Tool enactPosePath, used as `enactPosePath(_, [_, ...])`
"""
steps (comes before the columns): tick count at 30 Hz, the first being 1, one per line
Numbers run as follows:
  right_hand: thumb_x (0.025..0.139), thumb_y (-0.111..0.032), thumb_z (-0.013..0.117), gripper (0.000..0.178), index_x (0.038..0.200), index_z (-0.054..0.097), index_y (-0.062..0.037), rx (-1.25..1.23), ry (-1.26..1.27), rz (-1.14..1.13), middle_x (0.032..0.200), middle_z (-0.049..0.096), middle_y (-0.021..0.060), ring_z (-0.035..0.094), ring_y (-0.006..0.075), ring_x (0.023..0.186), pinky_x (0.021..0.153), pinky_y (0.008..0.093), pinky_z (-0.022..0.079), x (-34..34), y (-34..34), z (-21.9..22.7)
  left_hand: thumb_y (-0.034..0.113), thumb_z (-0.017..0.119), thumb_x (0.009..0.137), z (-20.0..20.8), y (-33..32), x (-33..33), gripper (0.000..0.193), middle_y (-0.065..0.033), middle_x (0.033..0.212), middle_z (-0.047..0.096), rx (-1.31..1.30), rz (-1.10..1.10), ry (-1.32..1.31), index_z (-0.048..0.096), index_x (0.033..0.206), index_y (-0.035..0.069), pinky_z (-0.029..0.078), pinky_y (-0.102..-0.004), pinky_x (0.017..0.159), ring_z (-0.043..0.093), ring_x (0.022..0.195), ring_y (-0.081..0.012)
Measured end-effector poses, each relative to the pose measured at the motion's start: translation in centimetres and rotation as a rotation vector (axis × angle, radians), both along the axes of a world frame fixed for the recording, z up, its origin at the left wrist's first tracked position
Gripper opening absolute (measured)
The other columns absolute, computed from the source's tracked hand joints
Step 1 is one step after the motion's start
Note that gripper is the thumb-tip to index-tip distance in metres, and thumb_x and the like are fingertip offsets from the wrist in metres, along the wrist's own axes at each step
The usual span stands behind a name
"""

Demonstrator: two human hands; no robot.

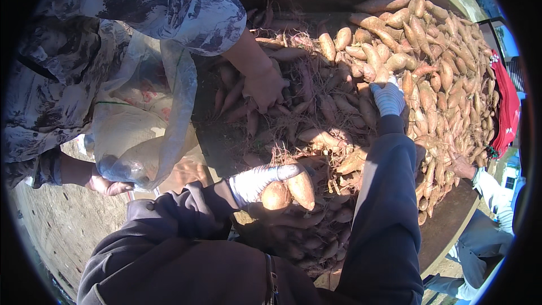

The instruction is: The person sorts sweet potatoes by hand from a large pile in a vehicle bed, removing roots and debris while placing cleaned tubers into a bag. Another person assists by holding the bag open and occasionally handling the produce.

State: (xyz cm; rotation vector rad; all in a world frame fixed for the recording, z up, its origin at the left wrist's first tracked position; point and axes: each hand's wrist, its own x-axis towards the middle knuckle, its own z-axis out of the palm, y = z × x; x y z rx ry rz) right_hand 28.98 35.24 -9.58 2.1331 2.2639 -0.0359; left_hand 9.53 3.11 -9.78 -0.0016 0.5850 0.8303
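Two tubers [301,189], tan and plump, sit side by side in the left hand [254,185], near the middle of the view toward six o'clock. That hand wears a white glove and is closed around them, thumb laid along the top. Clock directions below run from this pair.

Between one and two o'clock, the right hand [389,100], also gloved, touches a tuber in the heap [446,73]; I cannot tell whether the fingers have closed on it. The heap spreads from twelve to three o'clock, sunlit toward two, with shaded, stringy-rooted tubers [307,82] at twelve.

Also at twelve, a co-worker's bare hand [265,87] reaches down among the rooty ones, below a patterned sleeve [209,22]. The same person's other hand [110,184] is at nine, under a clear plastic bag [180,85] that lies toward ten. At three, another person's hand [463,168] touches the heap's edge; a red cloth [508,104] hangs beyond, toward two.
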Motion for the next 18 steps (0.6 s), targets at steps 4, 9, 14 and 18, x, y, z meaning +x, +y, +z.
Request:
enactPosePath(4, [0.081, -0.047, 0.067, 0.070, 0.132, 0.049, -0.0020, -0.075, 0.536, 0.045, 0.125, 0.059, 0.0226, 0.058, 0.0372, 0.113, 0.099, 0.0443, 0.045, 3.6, -0.1, -2.7, 0.042, 0.061, 0.092, 0.5, -1.2, -1.8, 0.051, -0.0166, 0.109, 0.067, 0.091, 0.088, -0.147, 0.061, 0.115, -0.004, 0.050, -0.0393, 0.093, 0.065, 0.100, -0.0268])
enactPosePath(9, [0.088, -0.029, 0.059, 0.052, 0.132, 0.050, -0.0037, 0.036, 1.121, 0.157, 0.130, 0.055, 0.0187, 0.054, 0.0329, 0.119, 0.101, 0.0399, 0.043, 3.1, -17.2, 2.0, 0.040, 0.056, 0.095, 0.3, -2.0, 0.3, 0.050, -0.0187, 0.113, 0.065, 0.382, 0.283, -0.240, 0.059, 0.116, -0.005, 0.047, -0.0422, 0.099, 0.062, 0.107, -0.0294])
enactPosePath(14, [0.095, -0.012, 0.049, 0.039, 0.133, 0.053, -0.0055, -0.049, 0.699, 0.712, 0.135, 0.051, 0.0165, 0.049, 0.0315, 0.124, 0.103, 0.0393, 0.041, 0.9, -32.1, 2.9, 0.041, 0.053, 0.098, 0.1, -7.1, 1.8, 0.053, -0.0189, 0.113, 0.065, -0.035, 0.334, -0.095, 0.056, 0.121, -0.006, 0.049, -0.0385, 0.095, 0.064, 0.103, -0.0289])
enactPosePath(18, [0.100, -0.029, 0.049, 0.046, 0.138, 0.044, -0.0031, -0.614, 1.197, 0.207, 0.134, 0.052, 0.0152, 0.049, 0.0289, 0.124, 0.104, 0.0375, 0.040, 3.3, -36.0, 3.9, 0.038, 0.054, 0.097, 2.6, -14.6, -0.9, 0.047, -0.0166, 0.112, 0.065, 0.129, 0.360, -0.184, 0.060, 0.116, -0.004, 0.044, -0.0403, 0.100, 0.061, 0.107, -0.0269])
